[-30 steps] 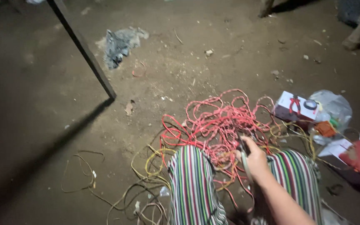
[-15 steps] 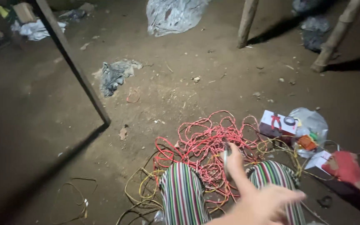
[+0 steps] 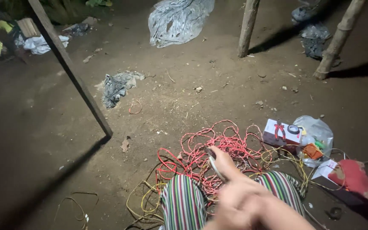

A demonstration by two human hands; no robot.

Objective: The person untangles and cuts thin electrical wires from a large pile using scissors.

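My right hand (image 3: 239, 194) reaches in from the bottom right, blurred, above my knees in striped trousers (image 3: 184, 204). It is shut on a small white and dark tool (image 3: 213, 162) that points at a tangle of red wire (image 3: 218, 147) on the dirt floor. Yellow wire (image 3: 145, 196) loops out to the left of my legs. My left hand is not visible.
Right of the wire lie a white box with red pliers and a tape roll (image 3: 282, 132), a clear plastic bag (image 3: 318, 134) and a red cloth (image 3: 354, 179). A slanted dark pole (image 3: 71, 70) stands left; two wooden posts (image 3: 248, 27), plastic sheeting (image 3: 177, 19) and a grey rag (image 3: 116, 87) beyond.
The view has tilted up, showing more floor, the posts and the sheeting. My right hand has drawn back from the wire toward the camera, with the tool still in it.
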